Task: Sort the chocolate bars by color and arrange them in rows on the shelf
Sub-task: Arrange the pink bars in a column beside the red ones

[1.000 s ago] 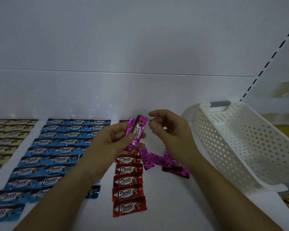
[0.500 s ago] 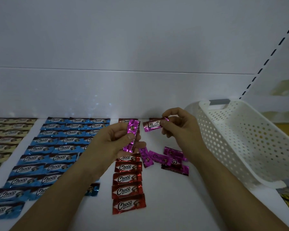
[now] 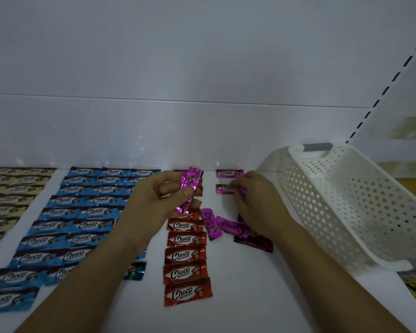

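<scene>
White shelf (image 3: pixel 238 296), dimly lit; right hand (image 3: pixel 255 203) has lowered a magenta foil chocolate bar (image 3: pixel 222 188) to one o'clock, pinching it, second in its row; left hand (image 3: pixel 159 200) grips spare magenta bars (image 3: pixel 190 186).

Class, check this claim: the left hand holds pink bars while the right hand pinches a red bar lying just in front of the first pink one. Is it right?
One slip: in the head view the bar the right hand pinches is pink, not red. It lies just in front of the first pink bar, and the left hand does hold pink bars.
</scene>
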`<action>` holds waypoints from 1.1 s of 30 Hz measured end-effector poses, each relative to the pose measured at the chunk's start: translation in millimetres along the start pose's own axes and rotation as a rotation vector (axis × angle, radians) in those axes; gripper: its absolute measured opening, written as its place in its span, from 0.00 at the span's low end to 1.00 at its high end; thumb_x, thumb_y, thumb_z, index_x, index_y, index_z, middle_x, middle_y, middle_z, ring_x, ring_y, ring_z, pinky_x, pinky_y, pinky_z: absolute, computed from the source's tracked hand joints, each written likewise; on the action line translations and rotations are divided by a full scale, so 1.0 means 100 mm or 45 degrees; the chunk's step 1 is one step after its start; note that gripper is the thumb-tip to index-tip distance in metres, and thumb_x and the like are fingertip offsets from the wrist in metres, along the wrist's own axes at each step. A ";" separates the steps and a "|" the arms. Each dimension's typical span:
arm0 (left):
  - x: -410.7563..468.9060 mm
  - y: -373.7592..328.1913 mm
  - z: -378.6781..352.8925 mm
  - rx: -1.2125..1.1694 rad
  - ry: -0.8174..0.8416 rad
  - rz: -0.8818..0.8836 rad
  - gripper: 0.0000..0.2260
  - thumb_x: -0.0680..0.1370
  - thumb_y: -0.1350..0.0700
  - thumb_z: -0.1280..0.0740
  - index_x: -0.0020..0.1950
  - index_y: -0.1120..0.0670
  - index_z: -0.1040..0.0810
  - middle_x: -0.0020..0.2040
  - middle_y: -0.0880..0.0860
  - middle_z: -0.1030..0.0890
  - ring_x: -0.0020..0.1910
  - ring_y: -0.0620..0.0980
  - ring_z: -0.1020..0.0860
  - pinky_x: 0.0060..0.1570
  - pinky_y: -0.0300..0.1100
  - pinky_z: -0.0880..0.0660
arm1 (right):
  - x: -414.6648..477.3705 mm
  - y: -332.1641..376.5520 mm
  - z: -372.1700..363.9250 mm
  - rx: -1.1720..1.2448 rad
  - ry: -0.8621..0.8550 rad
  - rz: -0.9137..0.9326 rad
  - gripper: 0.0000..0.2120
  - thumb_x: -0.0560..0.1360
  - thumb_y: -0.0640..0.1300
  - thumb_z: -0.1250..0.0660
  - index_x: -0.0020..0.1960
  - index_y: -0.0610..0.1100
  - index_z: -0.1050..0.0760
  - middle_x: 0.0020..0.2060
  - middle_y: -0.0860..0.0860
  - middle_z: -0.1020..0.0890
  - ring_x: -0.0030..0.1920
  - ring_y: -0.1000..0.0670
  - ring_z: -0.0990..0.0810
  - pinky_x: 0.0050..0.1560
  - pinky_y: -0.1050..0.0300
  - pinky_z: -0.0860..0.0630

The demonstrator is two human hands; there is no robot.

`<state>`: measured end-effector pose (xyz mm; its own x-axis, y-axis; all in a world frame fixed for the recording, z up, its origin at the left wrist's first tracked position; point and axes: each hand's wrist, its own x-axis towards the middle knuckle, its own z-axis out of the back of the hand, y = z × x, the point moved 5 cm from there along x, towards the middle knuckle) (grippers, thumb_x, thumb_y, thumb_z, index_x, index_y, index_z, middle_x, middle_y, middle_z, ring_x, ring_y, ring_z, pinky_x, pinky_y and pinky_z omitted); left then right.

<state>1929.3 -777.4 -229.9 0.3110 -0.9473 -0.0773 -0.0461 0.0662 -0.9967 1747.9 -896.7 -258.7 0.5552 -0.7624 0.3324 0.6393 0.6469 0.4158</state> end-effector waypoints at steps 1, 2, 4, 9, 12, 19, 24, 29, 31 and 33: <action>0.00 0.00 0.01 -0.011 -0.015 -0.013 0.11 0.75 0.63 0.32 0.57 0.55 0.20 0.48 0.54 0.14 0.45 0.55 0.15 0.43 0.48 0.17 | -0.03 0.04 -0.04 -0.045 0.073 0.031 0.13 0.78 0.37 0.37 0.59 0.43 0.18 0.52 0.48 0.20 0.52 0.48 0.24 0.54 0.54 0.25; 0.00 -0.01 0.03 -0.010 -0.038 -0.028 0.11 0.74 0.61 0.31 0.56 0.55 0.20 0.48 0.54 0.14 0.45 0.55 0.15 0.42 0.47 0.17 | -0.06 0.06 -0.06 -0.083 0.114 0.050 0.15 0.78 0.37 0.38 0.61 0.43 0.19 0.53 0.48 0.20 0.53 0.47 0.24 0.55 0.51 0.25; 0.01 -0.01 0.08 0.012 -0.078 -0.051 0.13 0.73 0.58 0.31 0.57 0.54 0.20 0.48 0.54 0.14 0.46 0.54 0.15 0.44 0.49 0.17 | -0.06 0.06 -0.07 -0.102 0.119 0.053 0.16 0.78 0.36 0.39 0.63 0.43 0.20 0.54 0.47 0.20 0.54 0.46 0.24 0.54 0.48 0.24; 0.05 0.00 0.16 -0.001 -0.122 -0.063 0.16 0.71 0.55 0.30 0.58 0.55 0.20 0.49 0.54 0.14 0.47 0.55 0.15 0.43 0.48 0.17 | -0.03 0.02 -0.08 -0.145 0.110 0.034 0.18 0.76 0.35 0.38 0.64 0.43 0.21 0.58 0.46 0.21 0.56 0.44 0.24 0.55 0.45 0.23; 0.04 -0.01 0.15 0.016 -0.128 -0.072 0.16 0.71 0.55 0.30 0.58 0.55 0.20 0.48 0.53 0.14 0.46 0.54 0.15 0.44 0.50 0.17 | -0.03 0.03 -0.09 -0.172 0.112 0.035 0.19 0.76 0.36 0.39 0.64 0.43 0.22 0.59 0.46 0.22 0.57 0.43 0.25 0.54 0.43 0.24; 0.02 -0.05 0.15 0.062 -0.145 -0.107 0.16 0.70 0.54 0.30 0.57 0.53 0.19 0.47 0.53 0.14 0.45 0.53 0.15 0.44 0.50 0.17 | -0.02 0.04 -0.09 -0.171 0.101 0.041 0.19 0.76 0.35 0.39 0.64 0.43 0.23 0.61 0.47 0.23 0.57 0.43 0.25 0.53 0.43 0.24; 0.05 -0.08 0.24 0.154 -0.184 -0.121 0.10 0.75 0.59 0.31 0.57 0.54 0.20 0.46 0.53 0.14 0.45 0.53 0.15 0.44 0.49 0.17 | -0.05 0.29 0.03 0.037 -0.030 0.159 0.11 0.79 0.44 0.35 0.61 0.47 0.21 0.53 0.52 0.21 0.54 0.52 0.26 0.55 0.59 0.29; 0.11 -0.04 0.34 0.583 -0.262 -0.195 0.06 0.76 0.55 0.29 0.53 0.50 0.20 0.44 0.48 0.16 0.44 0.46 0.17 0.45 0.44 0.19 | -0.12 0.44 -0.11 0.076 0.368 0.122 0.11 0.78 0.53 0.32 0.59 0.51 0.22 0.49 0.55 0.23 0.50 0.56 0.27 0.50 0.62 0.29; 0.13 -0.02 0.37 0.847 -0.304 -0.228 0.05 0.77 0.54 0.29 0.52 0.48 0.21 0.46 0.44 0.18 0.45 0.42 0.19 0.44 0.38 0.23 | -0.13 0.39 -0.10 0.053 0.386 0.090 0.08 0.77 0.50 0.31 0.55 0.51 0.20 0.47 0.55 0.22 0.48 0.55 0.26 0.49 0.60 0.27; 0.12 -0.01 0.37 1.071 -0.337 -0.265 0.05 0.77 0.53 0.30 0.52 0.48 0.22 0.45 0.44 0.19 0.43 0.39 0.21 0.40 0.31 0.31 | -0.12 0.31 -0.07 0.021 0.361 0.041 0.07 0.77 0.47 0.32 0.54 0.51 0.20 0.47 0.55 0.22 0.48 0.54 0.25 0.48 0.61 0.28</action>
<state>1968.2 -777.5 -231.0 0.4483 -0.8695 0.2071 0.7118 0.2072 -0.6711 1764.7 -867.0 -256.2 0.7032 -0.7044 0.0969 0.6114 0.6686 0.4232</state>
